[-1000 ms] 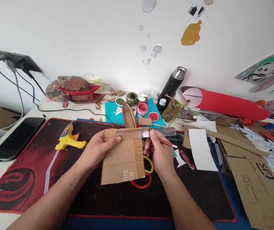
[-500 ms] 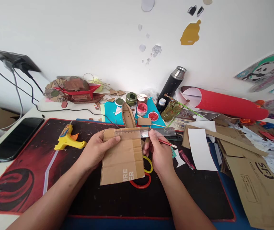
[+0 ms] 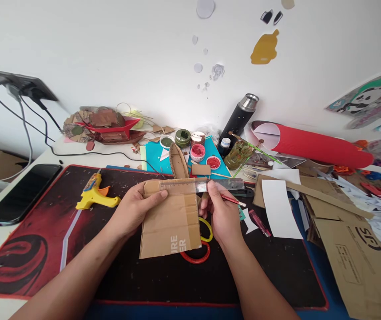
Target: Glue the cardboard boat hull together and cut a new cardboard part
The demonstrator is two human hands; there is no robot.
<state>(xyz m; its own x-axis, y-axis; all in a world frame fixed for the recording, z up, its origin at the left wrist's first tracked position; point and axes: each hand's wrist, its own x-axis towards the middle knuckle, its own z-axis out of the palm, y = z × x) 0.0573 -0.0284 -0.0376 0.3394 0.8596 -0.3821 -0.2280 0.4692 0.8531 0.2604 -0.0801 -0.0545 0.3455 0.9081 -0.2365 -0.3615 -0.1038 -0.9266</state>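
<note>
A piece of brown cardboard (image 3: 167, 222) with pale printed letters is held up above the dark mat. My left hand (image 3: 135, 206) is closed on its upper left edge, thumb on the front face. Along the top edge lies a clear ruler (image 3: 179, 186), which the left thumb touches. Farther right, my right hand (image 3: 224, 218) pinches the ruler, thumb on top. A thin red pencil-like stick (image 3: 233, 200) pokes out from the right hand. Partly hidden behind the cardboard are scissors (image 3: 199, 257) with red and yellow handles.
A yellow glue gun (image 3: 97, 198) and a phone (image 3: 22, 193) lie to the left. Behind are paint pots (image 3: 197, 152), a boat-shaped cardboard piece (image 3: 179, 160) and a black flask (image 3: 240, 118). White paper (image 3: 282, 209), a pink cutter (image 3: 259, 222) and cardboard sheets (image 3: 353, 253) are on the right.
</note>
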